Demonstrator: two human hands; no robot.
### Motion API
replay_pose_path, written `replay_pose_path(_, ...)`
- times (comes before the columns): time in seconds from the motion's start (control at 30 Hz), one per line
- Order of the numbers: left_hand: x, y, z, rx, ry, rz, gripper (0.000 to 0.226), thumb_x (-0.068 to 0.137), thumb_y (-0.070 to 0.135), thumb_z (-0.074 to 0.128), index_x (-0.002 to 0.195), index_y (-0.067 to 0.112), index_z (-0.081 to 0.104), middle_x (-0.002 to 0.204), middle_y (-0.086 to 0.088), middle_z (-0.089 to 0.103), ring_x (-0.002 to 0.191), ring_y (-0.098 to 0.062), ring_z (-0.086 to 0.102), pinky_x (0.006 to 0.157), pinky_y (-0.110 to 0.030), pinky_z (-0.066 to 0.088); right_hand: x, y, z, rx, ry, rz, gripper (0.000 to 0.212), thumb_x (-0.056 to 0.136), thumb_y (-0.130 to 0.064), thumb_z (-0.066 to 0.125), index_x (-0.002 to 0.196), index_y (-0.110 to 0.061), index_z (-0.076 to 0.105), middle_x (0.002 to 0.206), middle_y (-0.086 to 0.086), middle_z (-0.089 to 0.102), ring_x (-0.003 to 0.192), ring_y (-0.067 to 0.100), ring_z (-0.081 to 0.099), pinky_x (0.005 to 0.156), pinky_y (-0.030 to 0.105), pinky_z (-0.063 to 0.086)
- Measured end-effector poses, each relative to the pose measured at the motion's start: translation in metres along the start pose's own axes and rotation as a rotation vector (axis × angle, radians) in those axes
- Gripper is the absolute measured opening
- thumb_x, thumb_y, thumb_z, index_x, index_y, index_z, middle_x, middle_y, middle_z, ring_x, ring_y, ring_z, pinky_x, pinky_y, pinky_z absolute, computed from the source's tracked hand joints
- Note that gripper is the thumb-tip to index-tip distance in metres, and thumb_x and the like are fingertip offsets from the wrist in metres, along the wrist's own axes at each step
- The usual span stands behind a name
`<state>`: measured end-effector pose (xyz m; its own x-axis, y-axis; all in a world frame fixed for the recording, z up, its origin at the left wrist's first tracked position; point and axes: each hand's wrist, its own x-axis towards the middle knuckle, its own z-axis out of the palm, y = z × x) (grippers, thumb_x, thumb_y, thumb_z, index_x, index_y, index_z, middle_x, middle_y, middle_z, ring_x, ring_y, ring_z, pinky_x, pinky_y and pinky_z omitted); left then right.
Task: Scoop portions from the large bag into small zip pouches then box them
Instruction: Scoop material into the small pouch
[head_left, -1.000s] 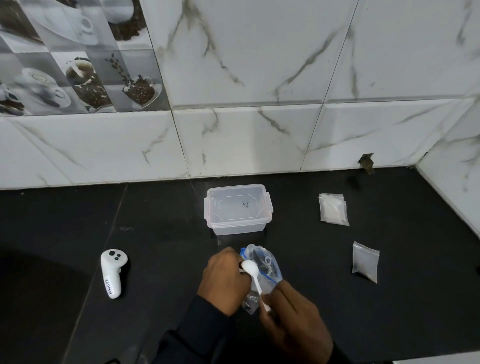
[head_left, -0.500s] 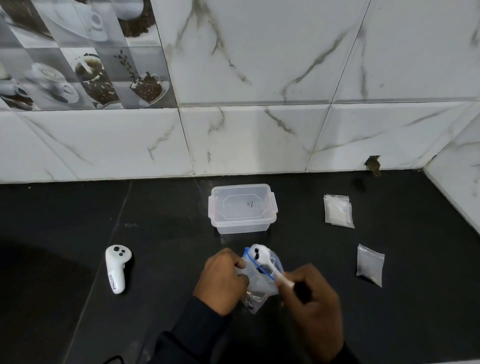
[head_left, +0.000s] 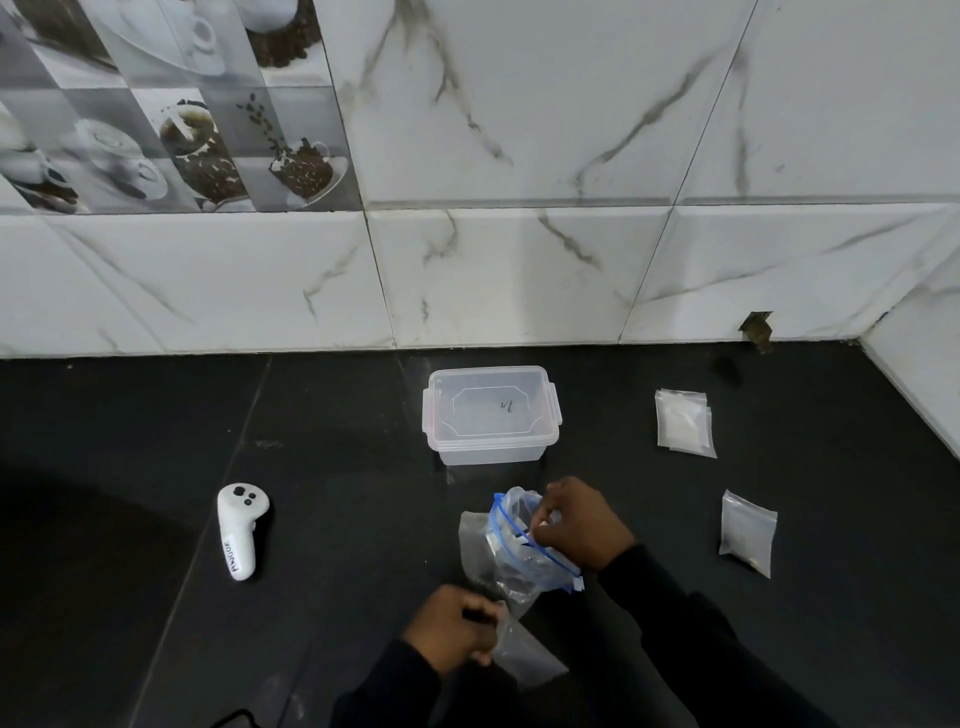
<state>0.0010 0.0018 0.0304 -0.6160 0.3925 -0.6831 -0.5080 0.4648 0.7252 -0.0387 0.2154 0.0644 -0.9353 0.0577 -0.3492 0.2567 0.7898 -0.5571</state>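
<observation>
The large clear bag (head_left: 519, 566) with a blue zip rim stands tilted on the black counter, mouth open. My right hand (head_left: 582, 525) is at that mouth, fingers curled inside it round a white spoon (head_left: 511, 545), of which only a bit shows. Just below the bag, my left hand (head_left: 452, 634) grips a flat clear small pouch (head_left: 524, 660). Behind the bag sits a clear plastic box (head_left: 491, 410) with its lid on. Two filled small pouches lie to the right: one with white powder (head_left: 683, 423), another (head_left: 748, 532) nearer me.
A white hand controller (head_left: 239, 530) lies on the counter to the left. Marble wall tiles (head_left: 519, 270) close off the back, and a side wall (head_left: 919, 364) closes off the far right.
My right hand moved up and into the bag mouth with the spoon. My left hand left the bag's rim and dropped toward me, now holding the small pouch.
</observation>
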Motion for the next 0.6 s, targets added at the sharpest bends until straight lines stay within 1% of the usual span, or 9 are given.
replay_pose_path(0.1, 0.010, 0.000, 0.008, -0.004, 0.055, 0.010, 0.023, 0.073, -0.009, 0.057, 0.083, 0.002, 0.076, 0.066, -0.003, 0.066, 0.045, -0.009, 0.057, 0.054, -0.023, 0.049, 0.009, -0.005, 0.009, -0.031, -0.056, -0.003, 0.016, 0.079, -0.020, 0.062, 0.076, -0.020, 0.077, 0.085, 0.000, 0.074, 0.085, 0.020, 0.069, 0.080, 0.029, 0.055)
replay_pose_path(0.17, 0.014, 0.000, 0.010, 0.000, 0.097, 0.016, 0.021, 0.075, -0.009, 0.057, 0.078, 0.003, 0.074, 0.065, -0.002, 0.064, 0.044, -0.009, 0.055, 0.055, -0.024, 0.048, 0.009, -0.004, 0.013, -0.077, -0.076, -0.023, 0.015, 0.079, -0.020, 0.060, 0.078, -0.020, 0.076, 0.081, -0.001, 0.070, 0.082, 0.021, 0.067, 0.074, 0.024, 0.048)
replay_pose_path(0.27, 0.015, -0.001, 0.009, 0.003, 0.167, 0.039, 0.020, 0.080, -0.008, 0.058, 0.087, 0.003, 0.073, 0.081, -0.001, 0.069, 0.049, -0.009, 0.057, 0.054, -0.021, 0.049, 0.008, 0.001, 0.015, -0.168, -0.101, -0.068, 0.015, 0.081, -0.021, 0.061, 0.085, -0.020, 0.075, 0.089, 0.003, 0.063, 0.088, 0.023, 0.063, 0.075, 0.025, 0.044)
replay_pose_path(0.33, 0.014, 0.002, 0.007, 0.012, 0.213, 0.098, 0.020, 0.081, -0.006, 0.061, 0.092, 0.004, 0.074, 0.092, 0.000, 0.071, 0.051, -0.008, 0.058, 0.054, -0.018, 0.049, 0.005, 0.006, 0.015, -0.194, -0.121, -0.065, 0.017, 0.085, -0.023, 0.062, 0.090, -0.017, 0.076, 0.094, 0.006, 0.064, 0.094, 0.026, 0.064, 0.082, 0.029, 0.047)
replay_pose_path(0.4, 0.013, 0.011, 0.007, 0.034, 0.252, 0.172, 0.018, 0.082, -0.003, 0.063, 0.090, 0.005, 0.076, 0.099, 0.001, 0.070, 0.054, -0.007, 0.060, 0.054, -0.018, 0.049, 0.003, 0.013, 0.014, -0.168, -0.173, -0.028, 0.020, 0.088, -0.019, 0.059, 0.090, -0.010, 0.077, 0.095, 0.008, 0.070, 0.090, 0.021, 0.066, 0.080, 0.024, 0.047)
replay_pose_path(0.47, 0.013, 0.019, 0.007, 0.046, 0.280, 0.231, 0.016, 0.083, -0.002, 0.063, 0.086, 0.006, 0.076, 0.098, 0.005, 0.068, 0.058, -0.008, 0.062, 0.055, -0.020, 0.052, 0.002, 0.019, 0.010, -0.111, -0.212, 0.038, 0.023, 0.086, -0.010, 0.054, 0.076, -0.003, 0.074, 0.075, 0.006, 0.069, 0.066, 0.007, 0.060, 0.068, 0.017, 0.044)
replay_pose_path(0.53, 0.014, 0.023, 0.006, 0.058, 0.295, 0.244, 0.012, 0.085, 0.002, 0.064, 0.086, 0.004, 0.075, 0.094, 0.007, 0.068, 0.055, -0.008, 0.061, 0.056, -0.022, 0.053, 0.005, 0.026, 0.003, -0.045, -0.168, 0.129, 0.030, 0.083, -0.006, 0.053, 0.054, 0.001, 0.059, 0.048, -0.002, 0.047, 0.045, 0.001, 0.040, 0.057, 0.021, 0.038)
replay_pose_path(0.57, 0.015, 0.023, 0.004, 0.072, 0.301, 0.235, 0.010, 0.085, 0.004, 0.065, 0.086, 0.004, 0.075, 0.091, 0.007, 0.069, 0.053, -0.007, 0.061, 0.057, -0.023, 0.054, 0.006, 0.030, -0.001, -0.015, -0.156, 0.147, 0.034, 0.083, -0.006, 0.053, 0.049, -0.004, 0.052, 0.045, -0.004, 0.041, 0.044, 0.000, 0.036, 0.057, 0.024, 0.036)
replay_pose_path(0.6, 0.015, 0.022, 0.003, 0.092, 0.304, 0.219, 0.009, 0.084, 0.006, 0.066, 0.085, 0.004, 0.074, 0.088, 0.006, 0.070, 0.051, -0.006, 0.060, 0.058, -0.023, 0.054, 0.009, 0.034, -0.004, -0.007, -0.158, 0.154, 0.034, 0.083, -0.007, 0.055, 0.050, -0.006, 0.049, 0.047, -0.005, 0.041, 0.050, 0.004, 0.040, 0.059, 0.027, 0.036)
